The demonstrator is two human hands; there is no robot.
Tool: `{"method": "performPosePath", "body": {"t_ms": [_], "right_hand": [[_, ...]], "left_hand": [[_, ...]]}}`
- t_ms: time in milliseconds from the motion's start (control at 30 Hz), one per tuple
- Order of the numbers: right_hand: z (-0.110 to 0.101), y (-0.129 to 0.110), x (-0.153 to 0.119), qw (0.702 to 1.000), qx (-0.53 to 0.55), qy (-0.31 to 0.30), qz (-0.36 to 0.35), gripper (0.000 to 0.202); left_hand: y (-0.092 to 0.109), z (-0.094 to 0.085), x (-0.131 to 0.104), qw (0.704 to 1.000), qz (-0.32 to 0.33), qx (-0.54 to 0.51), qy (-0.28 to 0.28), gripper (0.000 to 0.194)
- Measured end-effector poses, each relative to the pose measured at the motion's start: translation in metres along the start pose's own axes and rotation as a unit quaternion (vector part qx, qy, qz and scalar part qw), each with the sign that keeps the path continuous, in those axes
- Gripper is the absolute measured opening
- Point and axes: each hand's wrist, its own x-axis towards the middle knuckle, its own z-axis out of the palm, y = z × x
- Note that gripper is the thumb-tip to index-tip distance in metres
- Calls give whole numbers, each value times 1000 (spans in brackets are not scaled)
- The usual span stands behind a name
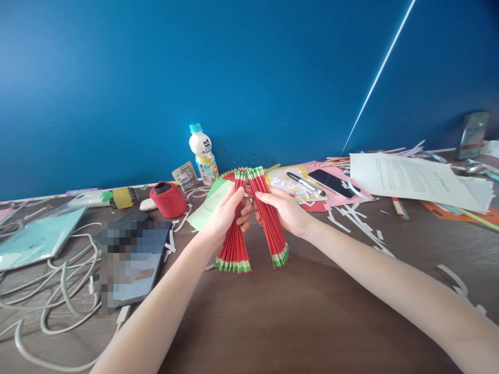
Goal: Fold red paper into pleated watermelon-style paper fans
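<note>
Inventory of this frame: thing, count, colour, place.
pleated papers: 2, red, green-white ends, in hands
pleated piece: 1, red-green, behind, partly hidden
bottle: 1, white, teal cap, by wall
pouch: 1, grey, left of bottle
round object: 1, red, below pouch
flat device: 1, dark, left, blurred
cables: uncounted, white, left
folder: 1, teal, far left
phone: 1, black, right of hands
printed sheet: 1, white, right
paper strips: many, white, right
wall: 1, blue, back
table: 1, brown, below
left hand, right hand: 1 each, centre
</note>
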Motion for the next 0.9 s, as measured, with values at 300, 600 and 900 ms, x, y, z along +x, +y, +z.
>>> {"method": "performPosePath", "body": {"t_ms": [300,600,900], "right_hand": [[-3,1,-1,998,-55,-6,-22,21],[-2,-1,-2,992,-117,-2,-57,19],[-4,0,-1,984,-160,18,-74,21]], "left_hand": [[-6,-1,1,998,22,48,19,20],[-9,0,2,997,21,66,38,23],[-9,1,3,993,18,108,34,18]]}}
